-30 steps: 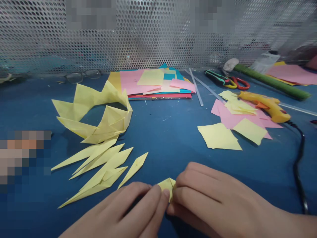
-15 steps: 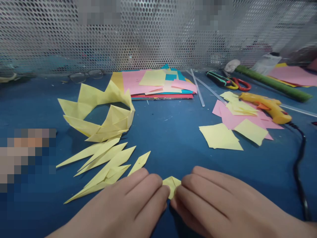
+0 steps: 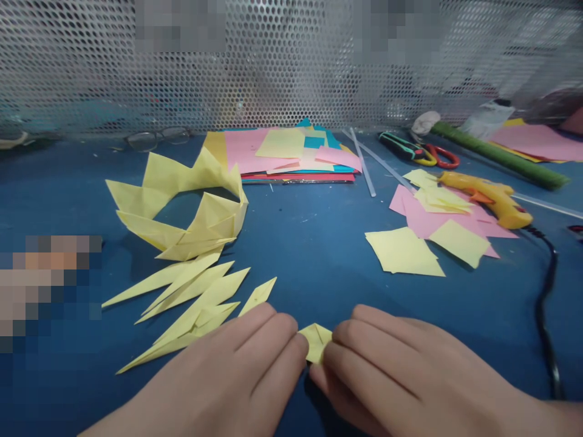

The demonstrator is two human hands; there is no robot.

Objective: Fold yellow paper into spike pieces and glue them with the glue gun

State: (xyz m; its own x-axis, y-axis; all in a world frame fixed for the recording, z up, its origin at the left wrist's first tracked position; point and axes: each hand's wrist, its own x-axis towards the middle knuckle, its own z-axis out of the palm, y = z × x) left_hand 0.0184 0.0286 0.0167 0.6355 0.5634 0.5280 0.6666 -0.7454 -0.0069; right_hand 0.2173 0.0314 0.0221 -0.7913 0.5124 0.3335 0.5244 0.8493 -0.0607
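Between my two hands is a small piece of folded yellow paper point(image 3: 317, 341), with a crease running down from its peaked top. My left hand point(image 3: 246, 364) pinches its left side, fingers closed, and my right hand point(image 3: 387, 364) pinches its right side the same way. The fingers cover both ends of the paper. Just beyond my left hand lie several pointed folded yellow strips point(image 3: 200, 303), and a shorter folded strip point(image 3: 259, 295) sits by my left knuckles. Behind them stands a ring of joined yellow folded points point(image 3: 214, 221), shaped like a crown.
A paper stack point(image 3: 246, 152) lies at the back. Yellow squares point(image 3: 403, 250) and pink sheets point(image 3: 421, 215) are at right, under a yellow glue gun point(image 3: 494, 194) with a black cord point(image 3: 544, 303). Beyond are scissors point(image 3: 441, 156), glue sticks point(image 3: 363, 164) and a green roll point(image 3: 501, 155). Glasses point(image 3: 157, 139) rest back left.
My hands keep their pinch on the folded paper and have barely shifted. The right-hand side of the view has slid slightly left.
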